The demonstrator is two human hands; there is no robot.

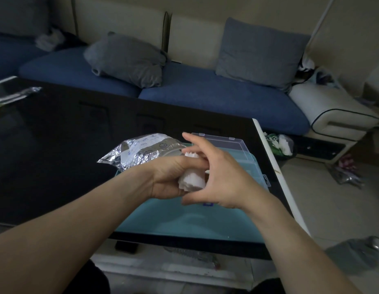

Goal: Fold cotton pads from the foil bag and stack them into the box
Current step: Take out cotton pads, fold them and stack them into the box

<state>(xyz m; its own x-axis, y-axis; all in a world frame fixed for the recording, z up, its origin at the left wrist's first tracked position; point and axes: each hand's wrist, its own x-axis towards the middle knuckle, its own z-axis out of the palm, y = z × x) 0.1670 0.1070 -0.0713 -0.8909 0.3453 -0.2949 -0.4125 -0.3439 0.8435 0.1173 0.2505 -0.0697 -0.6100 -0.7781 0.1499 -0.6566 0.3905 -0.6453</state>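
My left hand (169, 177) is shut on a small stack of white cotton pads (193, 180), held above the teal mat (184, 221). My right hand (218, 177) hovers against the stack from the right, fingers spread, thumb and fingertips touching the pads' edges. Behind my hands lies the crinkled silver foil bag (139, 151), its opening facing right. The clear plastic box (237, 149) sits open on the mat at the right, lid raised at the back; my hands hide most of its inside.
The dark glass table (57, 145) has its white right edge (275, 177) just beyond the box. A blue sofa (205, 90) with grey cushions runs behind the table. Bags and clutter lie on the floor at the right.
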